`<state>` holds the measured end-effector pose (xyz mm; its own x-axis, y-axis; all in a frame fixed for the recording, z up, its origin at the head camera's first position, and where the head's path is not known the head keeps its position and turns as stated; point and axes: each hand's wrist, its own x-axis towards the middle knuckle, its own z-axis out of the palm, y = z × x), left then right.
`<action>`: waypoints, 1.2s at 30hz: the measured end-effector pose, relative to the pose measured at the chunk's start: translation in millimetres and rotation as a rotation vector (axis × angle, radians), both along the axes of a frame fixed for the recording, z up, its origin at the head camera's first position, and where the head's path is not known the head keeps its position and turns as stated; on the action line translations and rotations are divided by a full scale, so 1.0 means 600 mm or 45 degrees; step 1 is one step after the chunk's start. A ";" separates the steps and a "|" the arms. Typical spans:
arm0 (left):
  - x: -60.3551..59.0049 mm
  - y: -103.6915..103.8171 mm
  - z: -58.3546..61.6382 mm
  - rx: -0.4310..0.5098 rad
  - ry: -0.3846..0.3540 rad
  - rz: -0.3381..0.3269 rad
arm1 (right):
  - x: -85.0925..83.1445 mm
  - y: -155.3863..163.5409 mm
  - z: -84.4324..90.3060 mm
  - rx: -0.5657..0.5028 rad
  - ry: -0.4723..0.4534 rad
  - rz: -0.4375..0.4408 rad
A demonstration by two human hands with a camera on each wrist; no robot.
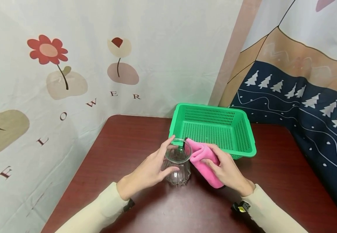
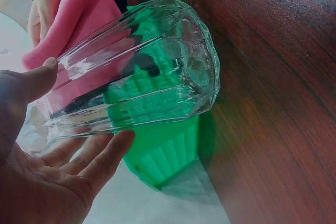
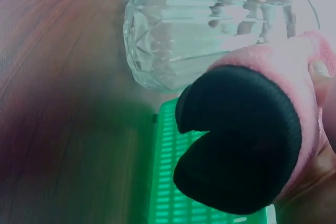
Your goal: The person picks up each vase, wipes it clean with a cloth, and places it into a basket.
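**Both hands on a glass and a cloth**

Head view: left hand [image 1: 151, 170] wraps thumb and fingers round a clear ribbed glass [image 1: 178, 165] standing on the table [image 1: 122, 145]; right hand [image 1: 226, 170] grips a folded pink cloth [image 1: 204, 160] pressed against the rim, just in front of a green basket [image 1: 215, 127].

Left wrist view: the glass [image 2: 136, 77] looks rigid, smooth, breakable and likely slippery; the faceted body gives the surest hold. Fingers [image 2: 100, 153] cradle it loosely.

Right wrist view: the cloth [image 3: 273, 69] looks soft and light, bunched in curled fingers.
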<state>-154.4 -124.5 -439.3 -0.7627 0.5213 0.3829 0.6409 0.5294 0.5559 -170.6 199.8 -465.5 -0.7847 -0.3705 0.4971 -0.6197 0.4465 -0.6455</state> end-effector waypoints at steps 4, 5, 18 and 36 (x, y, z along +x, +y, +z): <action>-0.001 0.000 0.000 0.005 0.012 -0.006 | 0.000 -0.009 -0.002 0.007 -0.022 0.034; -0.001 0.000 0.000 0.004 0.013 -0.005 | 0.000 -0.011 -0.003 0.010 -0.029 0.045; 0.002 -0.001 -0.004 -0.006 -0.023 0.010 | -0.008 -0.040 -0.017 -0.021 0.079 0.168; -0.002 0.001 0.001 -0.044 0.015 -0.002 | -0.012 -0.041 -0.016 0.237 0.239 0.193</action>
<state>-155.4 -123.7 -438.7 -0.7573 0.5356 0.3736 0.6482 0.5471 0.5296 -178.0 175.4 -475.1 -0.6144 -0.5745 0.5408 -0.7890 0.4394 -0.4295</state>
